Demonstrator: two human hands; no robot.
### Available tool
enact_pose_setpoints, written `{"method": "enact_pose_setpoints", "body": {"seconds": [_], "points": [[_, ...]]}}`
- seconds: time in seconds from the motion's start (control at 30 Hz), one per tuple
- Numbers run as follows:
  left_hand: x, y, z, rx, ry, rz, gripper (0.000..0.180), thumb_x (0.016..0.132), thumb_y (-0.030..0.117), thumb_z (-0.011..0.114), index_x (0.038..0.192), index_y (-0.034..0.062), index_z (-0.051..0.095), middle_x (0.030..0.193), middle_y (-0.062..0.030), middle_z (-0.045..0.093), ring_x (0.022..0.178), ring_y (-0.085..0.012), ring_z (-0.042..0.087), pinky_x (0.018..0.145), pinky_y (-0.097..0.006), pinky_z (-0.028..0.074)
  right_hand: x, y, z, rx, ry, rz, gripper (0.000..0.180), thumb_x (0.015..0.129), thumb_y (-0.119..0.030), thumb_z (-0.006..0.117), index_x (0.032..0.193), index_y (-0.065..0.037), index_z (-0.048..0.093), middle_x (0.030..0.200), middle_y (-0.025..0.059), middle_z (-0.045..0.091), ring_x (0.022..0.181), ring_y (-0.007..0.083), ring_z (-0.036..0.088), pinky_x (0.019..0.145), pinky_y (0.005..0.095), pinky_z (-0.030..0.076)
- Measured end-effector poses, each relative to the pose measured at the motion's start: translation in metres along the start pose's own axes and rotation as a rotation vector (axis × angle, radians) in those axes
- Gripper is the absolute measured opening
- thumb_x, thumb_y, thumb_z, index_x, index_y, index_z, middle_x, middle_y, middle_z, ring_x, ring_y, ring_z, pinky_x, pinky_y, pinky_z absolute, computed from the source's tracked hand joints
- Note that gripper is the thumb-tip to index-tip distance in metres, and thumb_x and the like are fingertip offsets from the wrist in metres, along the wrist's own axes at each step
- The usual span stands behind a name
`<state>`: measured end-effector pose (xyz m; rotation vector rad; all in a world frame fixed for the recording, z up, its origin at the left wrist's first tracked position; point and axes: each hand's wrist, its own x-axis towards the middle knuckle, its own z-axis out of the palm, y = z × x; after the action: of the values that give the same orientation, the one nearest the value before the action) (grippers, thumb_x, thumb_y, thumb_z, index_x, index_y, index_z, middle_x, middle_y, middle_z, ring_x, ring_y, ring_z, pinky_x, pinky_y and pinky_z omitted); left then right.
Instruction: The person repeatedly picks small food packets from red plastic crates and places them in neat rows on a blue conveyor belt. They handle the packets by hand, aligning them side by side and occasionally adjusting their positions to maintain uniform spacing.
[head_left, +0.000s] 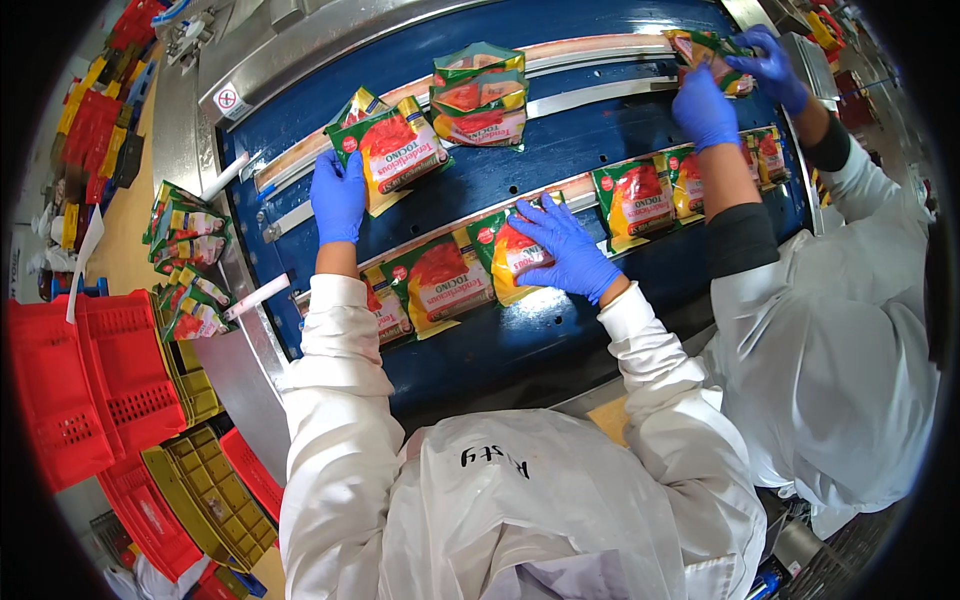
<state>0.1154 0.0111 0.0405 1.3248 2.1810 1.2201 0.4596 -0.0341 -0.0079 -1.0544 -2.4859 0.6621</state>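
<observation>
Red crates point(95, 375): stacked off the conveyor's left edge, with yellow trays point(205, 480) beside them. Not in reach of either hand.

Loose packets point(185, 255): a heap on the metal ledge at the conveyor's left edge, lying at mixed angles. Risk: the outermost could slide off the ledge if the heap is nudged.

Left hand point(338, 195), blue glove: fingers closed on the left edge of the upper packet point(395, 148), which lies tilted near the upper rail point(420, 95) on the left part of the blue conveyor point(560, 150). Risk: held by one edge only, the packet may swing or fold; its tilt could leave it crooked against the rail.

Lower row of packets point(440, 280): overlapping one another along the lower rail. Risk: the overlaps could catch, so that moving one packet drags its neighbour.

Stacked packets point(480, 95): a small pile at the upper middle of the conveyor, untouched.

Right hand point(565, 250), blue glove: fingers spread flat, pressing on the middle packet point(510, 255) in the lower row; not clamped round it. Risk: a flat press gives little hold, and the glossy film may slip under the glove.

Co-worker's gloved hands point(735, 85): at the conveyor's upper right corner, holding another packet point(705, 50); more packets point(640, 195) lie below. Risk: the arms work near each other and could collide.
</observation>
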Motion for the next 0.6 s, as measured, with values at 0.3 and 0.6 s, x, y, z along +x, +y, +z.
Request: {"method": "enact_pose_setpoints", "body": {"seconds": [0.3,0.6], "points": [[0.023,-0.018,0.029,0.261,0.217,0.195,0.051,0.079,0.031,0.075,0.112,-0.0035,0.056,0.1,-0.0187,0.06,0.092,-0.0326,0.058,0.084,-0.041,0.047,-0.028,-0.008,-0.024,0.041,0.224,0.06,0.043,0.081,-0.031,0.07,0.122,-0.019,0.061,0.131,0.0074,0.054,0.126,0.0367,0.041,0.108,0.0468,0.032],[0.004,0.028,0.012,-0.28,-0.234,0.29,0.032,0.09,0.025,0.064,0.109,-0.0002,0.062,0.095,-0.0123,0.068,0.087,-0.0173,0.063,0.079,-0.032,0.049,-0.049,-0.013,-0.032,0.173,0.244,0.121,0.043,0.083,-0.019,0.069,0.125,-0.017,0.059,0.134,0.0085,0.051,0.129,0.0362,0.039,0.109,0.0445,0.031]]}}
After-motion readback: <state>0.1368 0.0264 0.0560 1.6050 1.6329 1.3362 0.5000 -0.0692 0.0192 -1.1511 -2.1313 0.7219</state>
